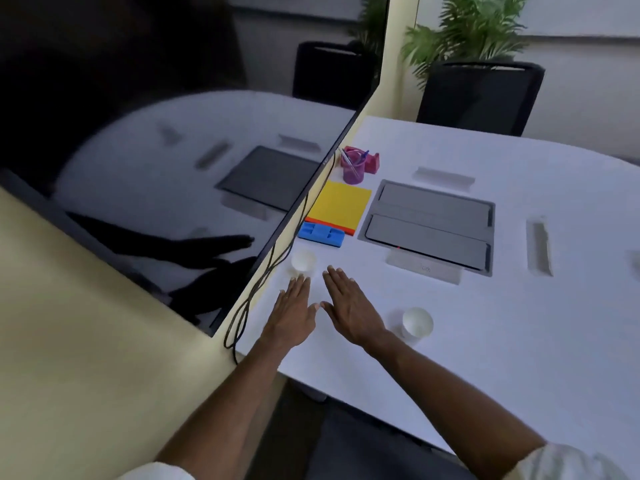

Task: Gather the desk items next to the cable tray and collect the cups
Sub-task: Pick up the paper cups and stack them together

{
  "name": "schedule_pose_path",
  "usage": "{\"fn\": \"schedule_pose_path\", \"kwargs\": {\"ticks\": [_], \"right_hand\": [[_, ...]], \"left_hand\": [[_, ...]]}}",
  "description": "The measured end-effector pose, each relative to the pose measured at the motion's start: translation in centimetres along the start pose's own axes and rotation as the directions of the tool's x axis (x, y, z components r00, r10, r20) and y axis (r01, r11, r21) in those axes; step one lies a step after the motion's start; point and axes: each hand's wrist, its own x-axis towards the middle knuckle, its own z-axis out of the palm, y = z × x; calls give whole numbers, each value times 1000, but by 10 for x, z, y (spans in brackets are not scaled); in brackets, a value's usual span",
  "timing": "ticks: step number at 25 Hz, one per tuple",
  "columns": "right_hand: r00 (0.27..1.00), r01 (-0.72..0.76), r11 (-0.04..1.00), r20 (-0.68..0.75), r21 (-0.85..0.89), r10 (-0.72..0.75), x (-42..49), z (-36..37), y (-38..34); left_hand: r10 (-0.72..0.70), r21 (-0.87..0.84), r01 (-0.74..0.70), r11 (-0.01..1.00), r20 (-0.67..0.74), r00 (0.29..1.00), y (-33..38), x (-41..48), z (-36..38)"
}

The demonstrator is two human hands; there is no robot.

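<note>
Pale far cup (303,261) barely shows against white table (485,341), beyond left hand (294,306).

Both forearms are bare from elbow to wrist, as are the left hand (294,308) and the right hand (351,311). A pale off-white fabric left sleeve (157,475) shows only as a sliver at the near edge. The matching right sleeve (568,462) shows more cloth, loosely creased above the elbow.
</note>
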Motion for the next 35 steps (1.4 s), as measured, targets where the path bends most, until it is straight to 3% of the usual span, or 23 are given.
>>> {"fn": "schedule_pose_path", "kwargs": {"ticks": [4,10,13,19,26,31,35], "right_hand": [[994,-92,993,58,73,88,37,27,2],[926,-349,866,273,358,260,98,54,15],[912,-400,802,278,444,302,131,64,26],[912,-408,752,258,518,318,140,74,30],[911,-382,685,131,620,390,80,17,35],[893,-378,664,64,646,446,1,-64,48],[876,-372,660,12,653,482,-80,-138,58]], "left_hand": [[-27,-68,30,997,38,999,-28,39,8],[-281,-486,223,845,-48,959,-44,87,17],[-334,-569,215,794,-113,936,-50,112,24],[-378,-705,203,679,-99,921,-46,125,37],[-289,-778,29,627,-197,937,-13,88,45],[-22,-764,-119,634,-172,985,51,49,36],[179,-729,-251,637,-177,968,119,6,25]]}}
